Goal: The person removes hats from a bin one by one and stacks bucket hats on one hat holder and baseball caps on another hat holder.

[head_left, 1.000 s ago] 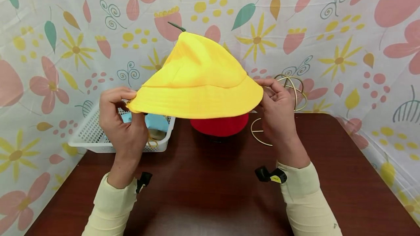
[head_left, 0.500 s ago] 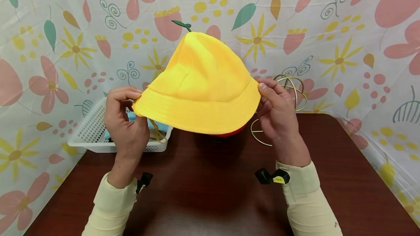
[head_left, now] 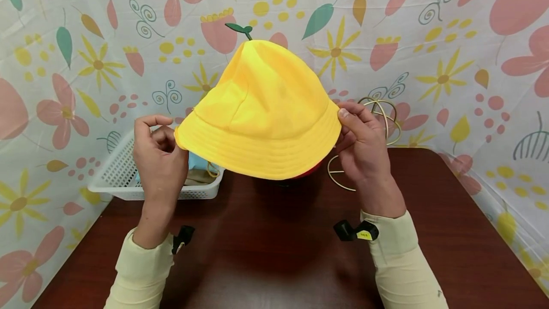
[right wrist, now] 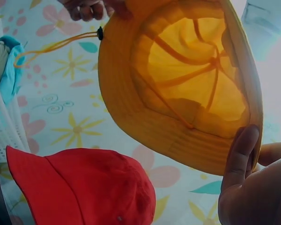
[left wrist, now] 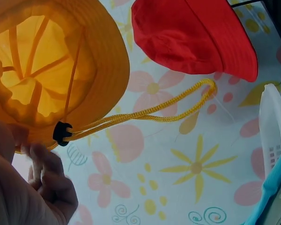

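Observation:
A yellow bucket hat (head_left: 266, 123) with a green sprout on top is held up, tilted, between both hands. At its right brim edge my right hand (head_left: 364, 151) pinches the fabric, thumb on the near face. My left hand (head_left: 159, 161) is at the left brim edge, thumb partly hidden by the brim and index finger raised off it. In the left wrist view, a yellow drawcord (left wrist: 178, 105) with a black cord stopper (left wrist: 62, 133) hangs from the brim by that hand. Behind is a red hat (left wrist: 192, 37), mostly hidden in the head view.
A white plastic basket (head_left: 116, 190) with light blue and tan cloth items stands at the back left of the dark wooden table (head_left: 274, 252). A gold wire stand (head_left: 386, 118) is behind my right hand. A floral curtain (head_left: 429, 37) hangs behind the table.
The hat has tipped so its crown and brim show more, the brim's front edge lower. My left hand has shifted slightly left, its index finger lifting off the brim. The right thumb is now on the brim's near face.

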`<state>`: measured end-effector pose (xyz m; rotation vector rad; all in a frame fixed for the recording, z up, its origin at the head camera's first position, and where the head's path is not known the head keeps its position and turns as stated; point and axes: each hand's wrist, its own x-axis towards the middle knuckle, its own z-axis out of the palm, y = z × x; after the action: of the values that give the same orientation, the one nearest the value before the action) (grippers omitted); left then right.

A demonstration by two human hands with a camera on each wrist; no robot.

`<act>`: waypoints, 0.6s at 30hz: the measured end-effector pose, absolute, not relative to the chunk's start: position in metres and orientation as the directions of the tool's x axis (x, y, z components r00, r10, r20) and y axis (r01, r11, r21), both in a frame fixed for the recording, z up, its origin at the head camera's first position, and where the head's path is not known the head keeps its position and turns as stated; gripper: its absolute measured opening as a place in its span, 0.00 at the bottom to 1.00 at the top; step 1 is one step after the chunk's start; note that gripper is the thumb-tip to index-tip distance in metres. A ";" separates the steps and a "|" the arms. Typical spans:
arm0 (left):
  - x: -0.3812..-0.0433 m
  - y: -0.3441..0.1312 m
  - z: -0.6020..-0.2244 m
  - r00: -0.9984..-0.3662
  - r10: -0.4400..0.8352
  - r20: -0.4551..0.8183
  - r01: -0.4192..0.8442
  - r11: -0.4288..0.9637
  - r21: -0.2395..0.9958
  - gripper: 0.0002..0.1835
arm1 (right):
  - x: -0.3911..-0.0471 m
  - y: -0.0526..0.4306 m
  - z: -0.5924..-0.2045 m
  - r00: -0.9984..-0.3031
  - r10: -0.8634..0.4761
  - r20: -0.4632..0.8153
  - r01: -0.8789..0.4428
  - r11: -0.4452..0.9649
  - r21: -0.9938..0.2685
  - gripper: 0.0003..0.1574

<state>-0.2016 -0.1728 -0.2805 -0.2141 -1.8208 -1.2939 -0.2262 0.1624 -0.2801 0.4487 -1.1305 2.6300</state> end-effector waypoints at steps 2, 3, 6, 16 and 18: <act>-0.202 -0.174 -0.281 -0.626 -0.301 0.720 0.595 0.413 0.690 0.15 | -0.227 0.161 -0.280 -0.921 0.111 0.374 -0.348 -0.667 -0.658 0.07; -0.203 -0.174 -0.281 -0.632 -0.291 0.718 0.606 0.391 0.693 0.15 | -0.227 0.160 -0.281 -0.920 0.118 0.375 -0.354 -0.665 -0.658 0.07; -0.204 -0.174 -0.281 -0.648 -0.272 0.711 0.638 0.316 0.702 0.14 | -0.228 0.158 -0.281 -0.915 0.139 0.378 -0.373 -0.648 -0.665 0.07; -0.214 -0.172 -0.279 -0.813 -0.216 0.541 0.581 -0.230 0.781 0.14 | -0.236 0.157 -0.285 -0.902 0.160 0.401 -0.403 -0.644 -0.650 0.09; -0.217 -0.170 -0.279 -0.838 -0.191 0.512 0.546 -0.323 0.773 0.13 | -0.239 0.157 -0.287 -0.899 0.171 0.402 -0.412 -0.639 -0.649 0.10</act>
<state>-0.2166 -0.1700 -0.2793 -0.4566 -1.4670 -2.1889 -0.2392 0.1568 -0.2867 0.4386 -1.1178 2.5445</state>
